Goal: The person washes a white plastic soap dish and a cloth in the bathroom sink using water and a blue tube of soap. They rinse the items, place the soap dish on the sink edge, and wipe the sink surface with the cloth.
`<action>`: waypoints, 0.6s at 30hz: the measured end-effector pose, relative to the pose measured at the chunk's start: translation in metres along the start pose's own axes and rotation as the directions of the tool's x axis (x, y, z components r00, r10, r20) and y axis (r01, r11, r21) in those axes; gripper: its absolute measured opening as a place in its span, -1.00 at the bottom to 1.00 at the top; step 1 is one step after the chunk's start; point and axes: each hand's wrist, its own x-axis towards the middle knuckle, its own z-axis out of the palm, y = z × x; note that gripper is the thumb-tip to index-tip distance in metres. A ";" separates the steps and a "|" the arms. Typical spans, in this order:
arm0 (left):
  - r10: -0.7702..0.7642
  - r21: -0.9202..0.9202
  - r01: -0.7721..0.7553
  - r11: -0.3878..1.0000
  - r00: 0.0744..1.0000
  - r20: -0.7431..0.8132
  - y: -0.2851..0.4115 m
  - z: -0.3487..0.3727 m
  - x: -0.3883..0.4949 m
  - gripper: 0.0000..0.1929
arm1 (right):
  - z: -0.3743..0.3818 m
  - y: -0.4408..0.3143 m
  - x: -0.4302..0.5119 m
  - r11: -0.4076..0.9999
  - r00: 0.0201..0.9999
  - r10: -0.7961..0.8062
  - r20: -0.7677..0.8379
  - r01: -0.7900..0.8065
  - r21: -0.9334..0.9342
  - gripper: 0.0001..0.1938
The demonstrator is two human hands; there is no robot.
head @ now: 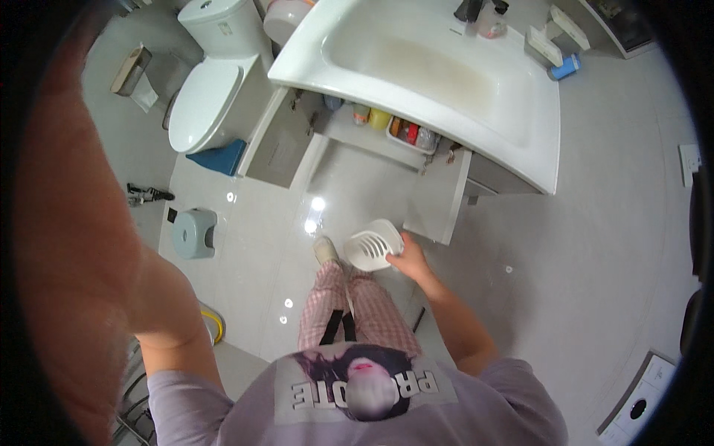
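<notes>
My right hand [411,257] grips the rim of a white plastic basket [372,245] with slots in its base, held low above the floor before my legs. Nothing shows inside the basket. My left hand [72,212] is raised close to the camera and fills the left side, large and blurred; its fingers cannot be made out. In front of me stands a sink cabinet with its left door [281,153] and right door [438,200] swung open. On its shelf sit a white bin of small items [415,136], a yellow container [380,119] and a bottle [361,114].
Over the cabinet is a white washbasin [304,61] holding cloudy water, with a black faucet [467,10]. A toilet [206,106] with its lid down is at the left, a blue dustpan-like object [220,158] beside it. A light blue stool [192,234] stands on the tiled floor.
</notes>
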 end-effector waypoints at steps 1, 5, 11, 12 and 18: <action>-0.005 -0.001 0.005 1.000 1.000 0.001 0.002 0.000 -0.002 -0.53 | -0.001 -0.004 -0.003 1.000 1.000 0.027 0.003 -0.027 0.012 -0.37; 0.010 0.006 -0.010 1.000 1.000 -0.021 -0.004 0.000 0.002 -0.52 | -0.008 -0.009 -0.001 0.998 1.000 0.015 -0.018 -0.013 0.061 -0.35; 0.004 -0.021 -0.005 1.000 1.000 -0.013 -0.013 0.010 0.002 -0.50 | -0.071 -0.021 0.001 0.911 0.902 0.245 -0.357 -0.088 0.403 -0.41; 0.009 -0.046 -0.010 0.999 1.000 -0.016 -0.018 0.016 0.003 -0.50 | -0.095 0.005 0.003 0.960 0.842 0.089 -0.532 0.069 0.271 -0.45; 0.019 -0.048 -0.020 0.999 1.000 -0.009 -0.016 0.025 0.013 -0.48 | -0.253 0.038 0.034 0.621 0.696 0.181 -0.695 0.467 0.629 -0.51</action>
